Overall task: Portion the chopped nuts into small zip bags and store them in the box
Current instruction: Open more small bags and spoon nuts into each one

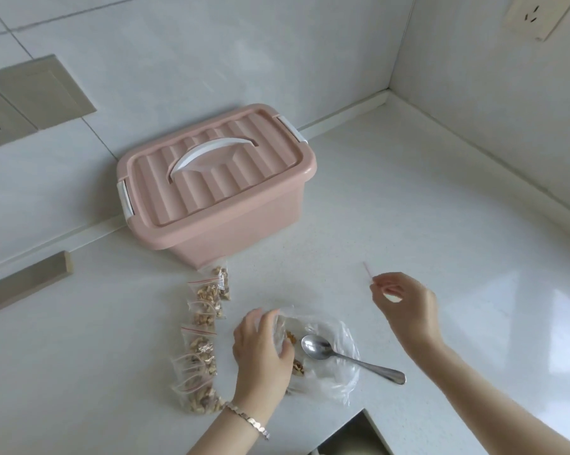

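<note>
A pink storage box [241,231] with a ribbed lid and white handle stands shut against the back wall. In front of it, several small zip bags filled with chopped nuts [203,339] lie in a row. My left hand [262,353] rests on the edge of a large clear plastic bag [336,379] that holds a few nut pieces and the bowl of a metal spoon [346,357]. My right hand [405,307] is raised over the counter, pinching an empty small zip bag [368,272] whose red strip shows above my fingers.
White countertop [441,208] runs to tiled walls at the back and right. Wall sockets [1,123] sit at the left and top right. A beige bar [24,284] lies at the left edge. A dark opening [352,435] cuts into the counter near me.
</note>
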Available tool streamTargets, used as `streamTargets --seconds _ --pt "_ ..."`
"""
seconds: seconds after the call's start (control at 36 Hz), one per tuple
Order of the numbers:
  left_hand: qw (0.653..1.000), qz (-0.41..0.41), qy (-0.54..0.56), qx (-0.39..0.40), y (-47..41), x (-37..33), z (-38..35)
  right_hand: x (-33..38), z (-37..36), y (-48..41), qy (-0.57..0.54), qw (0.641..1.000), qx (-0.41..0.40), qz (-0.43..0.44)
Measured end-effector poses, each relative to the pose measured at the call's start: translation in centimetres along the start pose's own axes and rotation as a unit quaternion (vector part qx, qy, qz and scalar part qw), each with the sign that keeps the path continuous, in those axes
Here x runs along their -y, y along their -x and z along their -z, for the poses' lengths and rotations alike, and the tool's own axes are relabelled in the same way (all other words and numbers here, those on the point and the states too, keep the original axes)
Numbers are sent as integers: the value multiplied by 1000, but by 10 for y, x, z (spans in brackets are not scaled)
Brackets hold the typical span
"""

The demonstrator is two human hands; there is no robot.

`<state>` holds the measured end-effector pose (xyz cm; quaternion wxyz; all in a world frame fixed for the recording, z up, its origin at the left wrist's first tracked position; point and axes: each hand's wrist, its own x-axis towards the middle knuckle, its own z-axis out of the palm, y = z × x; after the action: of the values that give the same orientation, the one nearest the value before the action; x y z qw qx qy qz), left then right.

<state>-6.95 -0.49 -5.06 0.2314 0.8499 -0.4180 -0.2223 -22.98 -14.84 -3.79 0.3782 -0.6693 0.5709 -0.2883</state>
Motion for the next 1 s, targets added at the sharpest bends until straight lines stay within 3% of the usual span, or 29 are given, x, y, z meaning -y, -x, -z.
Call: streamTargets --seconds 0.06,0.11,0.28,0.61,1.0 --pt "994 -24 108 -2 0 -18 10 18 0 18 3 998 11 66" --pt "973 3 226 46 2 -36 18 32 -3 36 -3 994 33 103" --pt "904 65 410 101 13 -63 31 55 -17 73 -70 991 90 64" --pt "902 117 401 109 26 -45 35 73 -5 93 -189 956 215 -61" --pt "925 58 358 114 29 -40 35 70 -6 98 -194 956 190 -112"
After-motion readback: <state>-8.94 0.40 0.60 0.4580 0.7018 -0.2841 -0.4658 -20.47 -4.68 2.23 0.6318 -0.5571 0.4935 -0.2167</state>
